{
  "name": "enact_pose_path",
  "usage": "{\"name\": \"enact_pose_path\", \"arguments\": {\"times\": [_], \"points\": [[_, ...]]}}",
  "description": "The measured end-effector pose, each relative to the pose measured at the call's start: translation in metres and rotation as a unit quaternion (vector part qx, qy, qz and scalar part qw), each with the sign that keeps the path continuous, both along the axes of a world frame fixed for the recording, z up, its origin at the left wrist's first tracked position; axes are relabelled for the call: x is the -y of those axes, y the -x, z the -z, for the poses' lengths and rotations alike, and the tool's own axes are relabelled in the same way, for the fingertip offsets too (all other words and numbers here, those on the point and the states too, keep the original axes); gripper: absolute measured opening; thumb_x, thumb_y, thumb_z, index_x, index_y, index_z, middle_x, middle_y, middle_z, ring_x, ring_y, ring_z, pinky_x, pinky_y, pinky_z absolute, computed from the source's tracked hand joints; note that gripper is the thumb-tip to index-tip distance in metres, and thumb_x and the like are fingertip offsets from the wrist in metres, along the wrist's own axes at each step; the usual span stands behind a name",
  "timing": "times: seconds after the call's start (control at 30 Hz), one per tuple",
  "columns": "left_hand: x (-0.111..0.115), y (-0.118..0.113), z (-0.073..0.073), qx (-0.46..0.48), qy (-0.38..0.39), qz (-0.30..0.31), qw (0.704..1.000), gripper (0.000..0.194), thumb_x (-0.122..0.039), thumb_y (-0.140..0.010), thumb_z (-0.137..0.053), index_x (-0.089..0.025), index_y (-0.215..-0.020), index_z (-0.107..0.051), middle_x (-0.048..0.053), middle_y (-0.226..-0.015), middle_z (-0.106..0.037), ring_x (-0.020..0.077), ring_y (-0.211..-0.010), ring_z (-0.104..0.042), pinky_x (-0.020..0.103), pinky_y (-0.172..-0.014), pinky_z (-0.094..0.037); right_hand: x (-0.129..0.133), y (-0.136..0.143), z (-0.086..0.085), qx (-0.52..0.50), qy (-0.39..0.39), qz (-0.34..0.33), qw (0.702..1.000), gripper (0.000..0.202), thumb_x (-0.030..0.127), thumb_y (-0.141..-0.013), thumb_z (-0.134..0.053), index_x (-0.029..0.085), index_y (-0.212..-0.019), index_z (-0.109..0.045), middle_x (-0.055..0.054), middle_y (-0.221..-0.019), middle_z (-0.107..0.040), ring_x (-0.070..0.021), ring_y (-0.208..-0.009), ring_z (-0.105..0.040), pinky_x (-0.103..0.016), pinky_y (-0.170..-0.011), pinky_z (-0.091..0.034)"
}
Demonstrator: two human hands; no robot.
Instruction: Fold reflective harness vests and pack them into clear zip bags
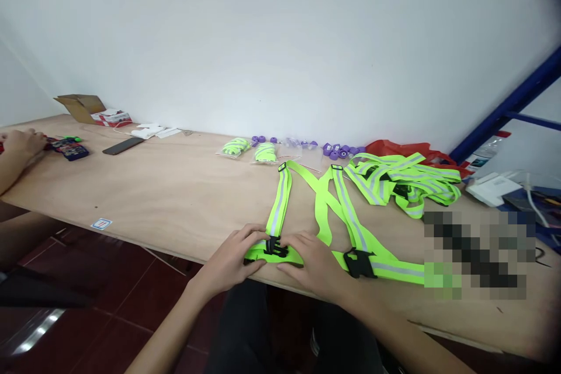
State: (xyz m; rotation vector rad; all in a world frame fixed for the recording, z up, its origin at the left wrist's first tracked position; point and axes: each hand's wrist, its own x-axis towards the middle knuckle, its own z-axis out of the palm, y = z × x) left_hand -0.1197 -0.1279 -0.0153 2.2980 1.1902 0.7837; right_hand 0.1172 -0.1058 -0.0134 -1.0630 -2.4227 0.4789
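A neon-yellow reflective harness vest [324,196] with grey stripes lies spread on the wooden table in front of me. At its lower left is a black plastic buckle [277,247]. My left hand [239,254] grips the strap end just left of this buckle, thumb below and fingers above. From the right, my right hand [313,263] curls over the neighbouring strap, with its fingertips at the buckle's edge. A second black buckle piece [360,263] sits at the lower right of the vest, untouched.
Behind the vest are a heap of similar vests [407,178], two bagged vests [265,153] and several purple rolls [335,151]. A phone-like dark slab [124,145] and an open carton [83,108] are at left. Another person's hand [24,146] works at the far left.
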Motion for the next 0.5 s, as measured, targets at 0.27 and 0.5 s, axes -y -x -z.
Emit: {"name": "enact_pose_path", "arguments": {"times": [0.27, 0.5], "points": [[0.0, 0.006, -0.003, -0.015, 0.013, 0.005, 1.0, 0.047, -0.022, -0.089, -0.065, -0.029, -0.134, -0.053, 0.009, -0.138, -0.053, 0.0247, -0.128, -0.054, 0.039, -0.109, -0.046, -0.005, -0.003, 0.007, -0.068, 0.033, 0.013, 0.997, 0.017, 0.015, -0.086, -0.067, 0.024, -0.1, -0.063, -0.002, -0.103, -0.072, -0.0225, -0.1, -0.065, -0.036, -0.087, -0.05], [-0.004, 0.026, -0.002, -0.039, 0.007, 0.024, 0.999, 0.043, -0.025, -0.093, -0.062, -0.031, -0.136, -0.055, 0.009, -0.138, -0.052, 0.0258, -0.127, -0.054, 0.04, -0.106, -0.048, 0.002, -0.023, 0.01, -0.041, 0.012, 0.029, 0.999, 0.021, 0.012, -0.082, -0.07, 0.023, -0.099, -0.064, -0.004, -0.104, -0.071, -0.0246, -0.101, -0.064, -0.04, -0.089, -0.05]]}}
